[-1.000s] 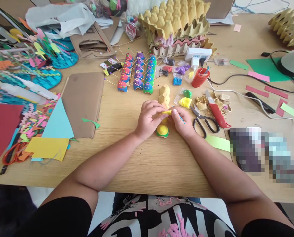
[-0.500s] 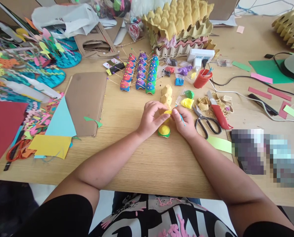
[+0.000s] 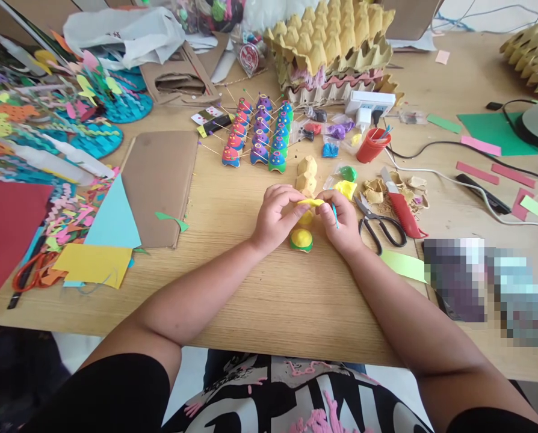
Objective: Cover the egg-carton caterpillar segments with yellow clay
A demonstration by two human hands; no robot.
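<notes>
Between my two hands a flattened piece of yellow modelling clay [image 3: 311, 202] is stretched. My left hand [image 3: 277, 218] pinches its left end between thumb and fingers. At the other end my right hand [image 3: 341, 220] pinches it, and a thin blue stick [image 3: 334, 216] also sticks out from those fingers. Just below lies an egg-carton strip whose nearest bump [image 3: 301, 239] is covered in yellow clay with a green rim. The strip's bare far bumps [image 3: 306, 171] show beyond my hands; its middle is partly hidden.
Beyond stand painted egg-carton caterpillars [image 3: 260, 129]. Right of my hands lie yellow clay in a bag [image 3: 345, 190], black-handled scissors [image 3: 383, 228], a red-handled knife [image 3: 404, 210] and a red cup [image 3: 374, 145]. Stacked egg trays [image 3: 327, 42] stand behind; cardboard [image 3: 158, 186] lies left.
My hands have moved slightly apart, and more of the yellow clay shows between them as a longer strip. The blue stick in my right hand has turned more upright.
</notes>
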